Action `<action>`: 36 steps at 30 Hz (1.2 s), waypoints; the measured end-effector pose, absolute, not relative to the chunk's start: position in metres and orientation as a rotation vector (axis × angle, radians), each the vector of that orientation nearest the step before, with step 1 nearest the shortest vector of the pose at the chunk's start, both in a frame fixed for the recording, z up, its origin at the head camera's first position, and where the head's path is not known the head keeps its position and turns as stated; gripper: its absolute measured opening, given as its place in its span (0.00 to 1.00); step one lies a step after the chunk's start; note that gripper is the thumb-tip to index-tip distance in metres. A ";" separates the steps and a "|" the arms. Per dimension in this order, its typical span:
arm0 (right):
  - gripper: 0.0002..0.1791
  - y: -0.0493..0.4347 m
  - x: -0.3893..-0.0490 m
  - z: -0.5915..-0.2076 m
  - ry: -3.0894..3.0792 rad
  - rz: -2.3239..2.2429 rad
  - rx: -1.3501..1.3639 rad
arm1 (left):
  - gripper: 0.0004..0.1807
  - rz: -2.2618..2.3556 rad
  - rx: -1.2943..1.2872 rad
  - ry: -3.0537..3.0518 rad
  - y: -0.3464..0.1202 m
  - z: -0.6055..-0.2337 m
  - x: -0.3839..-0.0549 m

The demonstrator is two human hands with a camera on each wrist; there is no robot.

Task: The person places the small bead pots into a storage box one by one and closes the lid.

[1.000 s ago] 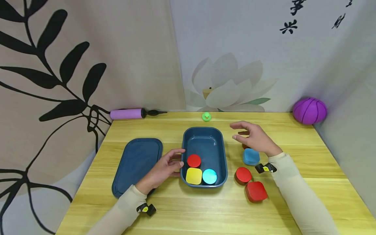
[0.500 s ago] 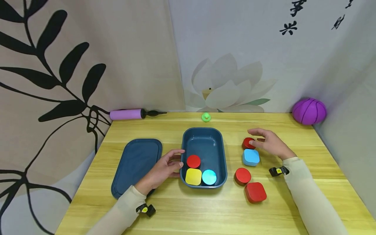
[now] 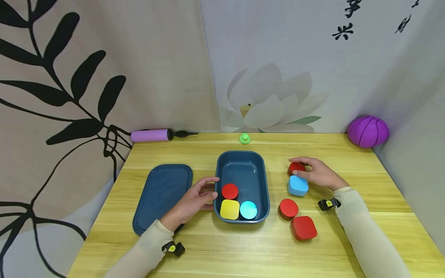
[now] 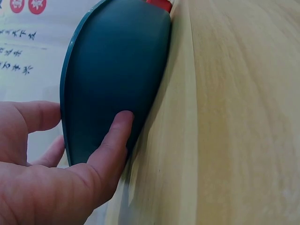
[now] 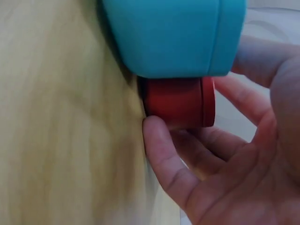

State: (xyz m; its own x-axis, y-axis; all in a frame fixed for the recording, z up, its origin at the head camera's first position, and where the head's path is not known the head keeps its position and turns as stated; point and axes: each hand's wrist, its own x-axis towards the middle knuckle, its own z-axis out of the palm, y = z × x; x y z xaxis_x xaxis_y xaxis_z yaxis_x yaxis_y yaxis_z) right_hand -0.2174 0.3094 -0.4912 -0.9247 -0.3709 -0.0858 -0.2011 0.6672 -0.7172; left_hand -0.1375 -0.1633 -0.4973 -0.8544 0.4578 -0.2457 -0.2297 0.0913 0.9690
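Note:
My left hand rests its fingertips against the left wall of a dark blue rectangular tray; the left wrist view shows a finger along the outer wall. In the tray stand a red round block, a yellow square block and a light blue round block. On the right, my right hand grips another red round block, thumb on the near side and fingers beyond. A blue square block sits directly in front of it, partly hiding the grip in the right wrist view.
A dark blue lid lies left of the tray. Nearer me on the right are a red round block and a red square block. Along the back stand a purple pump, a green ball and a purple ball.
My right hand has moved right from beside the tray's far end, then closed in around the far red round block. The left hand and the tray have stayed put.

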 end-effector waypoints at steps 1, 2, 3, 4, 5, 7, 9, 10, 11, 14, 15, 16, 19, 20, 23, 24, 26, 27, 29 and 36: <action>0.28 0.310 -0.218 -0.491 2.666 -1.099 -0.466 | 0.33 1.815 0.227 1.878 -0.163 -0.497 -0.138; 0.27 0.310 -0.218 -0.492 2.674 -1.098 -0.466 | 0.33 1.815 0.227 1.878 -0.163 -0.498 -0.138; 0.25 0.310 -0.219 -0.492 2.683 -1.097 -0.466 | 0.33 1.816 0.228 1.877 -0.163 -0.498 -0.138; 0.25 0.310 -0.220 -0.493 2.693 -1.091 -0.469 | 0.33 1.816 0.228 1.878 -0.163 -0.498 -0.138; 0.24 0.310 -0.221 -0.494 2.702 -1.085 -0.472 | 0.33 1.816 0.229 1.880 -0.163 -0.498 -0.138; 0.25 0.311 -0.222 -0.495 2.714 -1.076 -0.475 | 0.33 1.814 0.230 1.886 -0.163 -0.498 -0.138; 0.26 0.311 -0.224 -0.496 2.718 -1.069 -0.470 | 0.33 1.812 0.227 1.890 -0.163 -0.497 -0.137; 0.27 0.311 -0.224 -0.496 2.716 -1.067 -0.468 | 0.33 1.811 0.226 1.892 -0.163 -0.497 -0.137; 0.28 0.311 -0.224 -0.496 2.715 -1.064 -0.464 | 0.33 1.811 0.225 1.893 -0.163 -0.497 -0.137; 0.29 0.310 -0.225 -0.493 2.721 -1.065 -0.452 | 0.33 1.812 0.228 1.887 -0.163 -0.496 -0.137; 0.29 0.310 -0.225 -0.492 2.727 -1.063 -0.451 | 0.33 1.812 0.230 1.886 -0.163 -0.496 -0.137; 0.29 0.309 -0.225 -0.490 2.734 -1.063 -0.450 | 0.33 1.813 0.233 1.885 -0.163 -0.495 -0.137; 0.30 0.307 -0.226 -0.485 2.758 -1.068 -0.454 | 0.33 1.814 0.234 1.884 -0.163 -0.495 -0.137; 0.31 0.306 -0.226 -0.484 2.767 -1.068 -0.462 | 0.33 1.814 0.234 1.885 -0.163 -0.495 -0.137; 0.32 0.300 -0.226 -0.477 2.776 -1.080 -0.483 | 0.33 1.814 0.236 1.883 -0.163 -0.496 -0.137; 0.32 0.297 -0.225 -0.474 2.771 -1.091 -0.493 | 0.33 1.813 0.236 1.883 -0.163 -0.496 -0.137; 0.33 0.291 -0.223 -0.468 2.760 -1.110 -0.525 | 0.33 1.811 0.236 1.882 -0.163 -0.497 -0.138; 0.33 0.288 -0.222 -0.466 2.751 -1.123 -0.540 | 0.33 1.809 0.236 1.882 -0.163 -0.497 -0.138; 0.33 0.280 -0.219 -0.460 2.738 -1.143 -0.582 | 0.33 1.807 0.232 1.883 -0.164 -0.497 -0.138; 0.31 0.250 -0.212 -0.442 2.722 -1.171 -0.758 | 0.34 1.812 0.224 1.879 -0.164 -0.496 -0.137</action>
